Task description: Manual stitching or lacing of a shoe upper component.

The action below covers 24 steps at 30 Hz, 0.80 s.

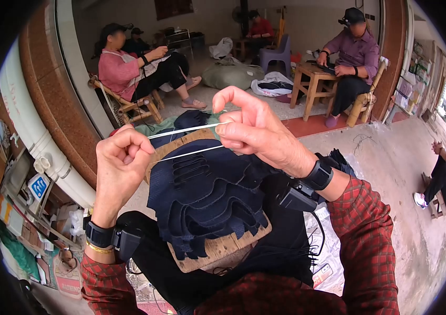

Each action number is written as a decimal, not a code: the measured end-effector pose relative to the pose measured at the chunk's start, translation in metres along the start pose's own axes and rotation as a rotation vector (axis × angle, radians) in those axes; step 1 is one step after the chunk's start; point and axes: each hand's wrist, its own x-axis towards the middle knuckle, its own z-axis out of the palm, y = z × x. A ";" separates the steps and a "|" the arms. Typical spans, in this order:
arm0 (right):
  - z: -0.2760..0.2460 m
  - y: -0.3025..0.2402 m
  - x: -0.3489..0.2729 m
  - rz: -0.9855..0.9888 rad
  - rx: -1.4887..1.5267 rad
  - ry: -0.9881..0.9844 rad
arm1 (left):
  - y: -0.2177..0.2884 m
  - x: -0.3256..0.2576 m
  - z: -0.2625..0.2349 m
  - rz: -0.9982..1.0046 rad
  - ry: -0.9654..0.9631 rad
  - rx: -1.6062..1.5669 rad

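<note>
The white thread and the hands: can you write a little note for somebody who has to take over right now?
Left hand: fist closed around one end of the white thread.
Right hand: fingertips pinch the other end; two strands run taut between the hands.
Stack of dark navy fabric pieces lies on a wooden board on the lap, under the thread.
Done: thread pulled tight.
Left: cannot tell how much sewing remains; no needle is visible.

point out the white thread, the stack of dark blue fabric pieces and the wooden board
white thread (186, 130), head view, upper strand between the hands
dark blue fabric pieces (207, 199), head view, middle of stack
wooden board (223, 248), head view, bare lower edge
</note>
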 end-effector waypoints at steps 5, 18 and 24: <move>-0.020 0.023 0.014 0.182 -0.363 -0.129 | -0.028 0.002 0.009 -0.020 -0.114 0.704; -0.048 0.083 0.045 0.336 -1.133 0.061 | -0.051 -0.018 0.040 -0.438 -0.134 0.565; -0.076 0.111 0.070 0.703 -1.134 -0.230 | -0.053 -0.033 0.056 -0.434 -0.041 0.616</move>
